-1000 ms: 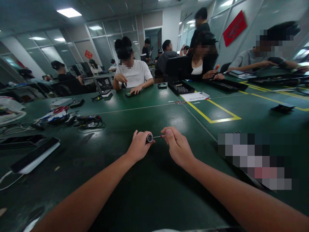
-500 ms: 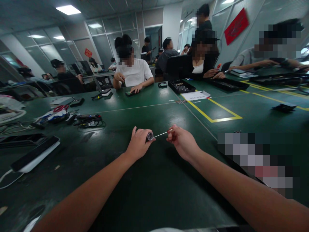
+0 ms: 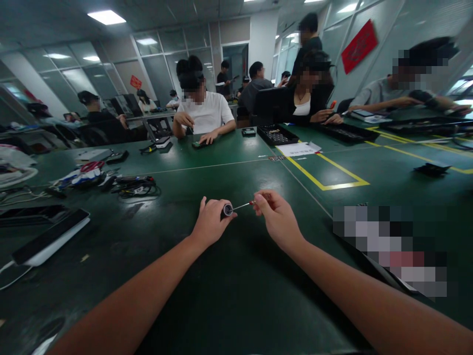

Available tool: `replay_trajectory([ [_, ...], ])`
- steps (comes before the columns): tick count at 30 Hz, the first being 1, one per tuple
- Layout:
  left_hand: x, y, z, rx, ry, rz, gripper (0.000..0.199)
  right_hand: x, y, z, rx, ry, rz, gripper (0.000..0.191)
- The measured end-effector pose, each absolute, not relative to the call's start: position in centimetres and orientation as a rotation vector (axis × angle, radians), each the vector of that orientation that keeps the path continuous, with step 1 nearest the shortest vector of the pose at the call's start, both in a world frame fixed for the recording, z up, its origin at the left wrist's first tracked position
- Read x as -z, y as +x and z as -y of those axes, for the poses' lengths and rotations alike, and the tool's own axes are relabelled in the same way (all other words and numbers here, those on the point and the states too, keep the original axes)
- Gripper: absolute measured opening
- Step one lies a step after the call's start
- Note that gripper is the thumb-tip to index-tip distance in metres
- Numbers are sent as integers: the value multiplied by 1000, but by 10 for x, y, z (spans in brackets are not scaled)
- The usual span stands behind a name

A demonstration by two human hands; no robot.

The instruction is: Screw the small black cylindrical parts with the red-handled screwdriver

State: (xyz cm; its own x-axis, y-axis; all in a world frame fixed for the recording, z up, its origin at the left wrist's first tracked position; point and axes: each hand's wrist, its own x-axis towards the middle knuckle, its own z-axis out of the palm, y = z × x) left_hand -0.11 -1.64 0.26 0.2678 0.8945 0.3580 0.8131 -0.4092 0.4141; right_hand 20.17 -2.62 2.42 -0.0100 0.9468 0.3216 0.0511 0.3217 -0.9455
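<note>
My left hand is wrapped round a small dark cylinder whose round, light-rimmed end faces me. To its right, my right hand pinches the red end of a thin metal-shafted tool, which looks like a screwdriver. The shaft's far end meets the open end of the cylinder; how deep it reaches is too small to tell. Both hands are above the green table.
Bundled cables lie at the left, near a black-and-white device. Yellow tape and a paper sheet are at the right, beyond them a black tray. A person in white sits opposite.
My right hand has turned slightly and its thumb now shows on top of the tool's red end. The tool and the cylinder have shifted a little to the left.
</note>
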Motion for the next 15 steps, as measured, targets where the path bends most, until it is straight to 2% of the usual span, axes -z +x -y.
replay_trajectory([
  [15, -1, -2, 17, -855, 2338, -1570, 17, -30, 201, 36, -624, -1159, 1538, 20],
])
